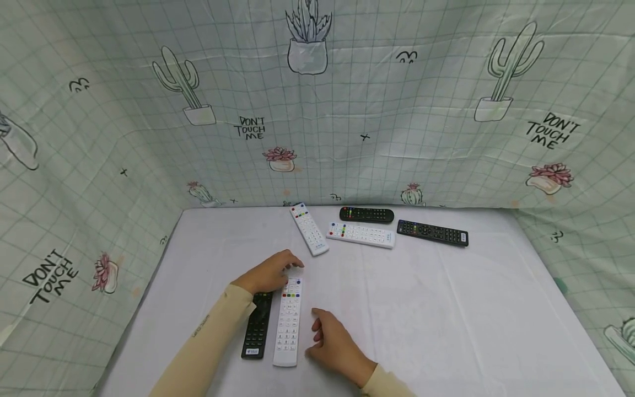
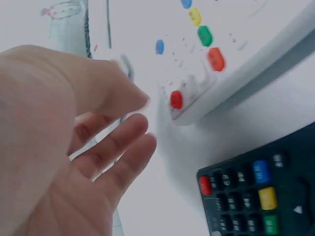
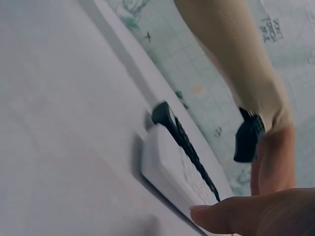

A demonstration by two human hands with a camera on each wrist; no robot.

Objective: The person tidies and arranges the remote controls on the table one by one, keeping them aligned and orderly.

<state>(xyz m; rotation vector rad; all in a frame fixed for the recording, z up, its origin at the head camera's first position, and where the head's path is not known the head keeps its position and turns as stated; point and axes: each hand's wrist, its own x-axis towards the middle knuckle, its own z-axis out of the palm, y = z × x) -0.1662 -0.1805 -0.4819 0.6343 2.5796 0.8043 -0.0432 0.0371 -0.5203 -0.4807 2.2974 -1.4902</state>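
Note:
A white remote control lies lengthwise in front of me, its coloured buttons toward the far end. Close along its left side is a black remote control, its upper part overlapped by my left sleeve. At the white remote's far end hovers my left hand, fingers loosely bent; the left wrist view shows nothing between the thumb and fingers. My right hand is just right of the white remote's near half, loosely curled and holding nothing. In the right wrist view its thumb overlaps the white remote's edge.
Toward the back of the white table lie a slanted white remote, another white remote, a rounded black remote and a longer black remote. Behind the table hangs a cactus-print cloth, also along both sides.

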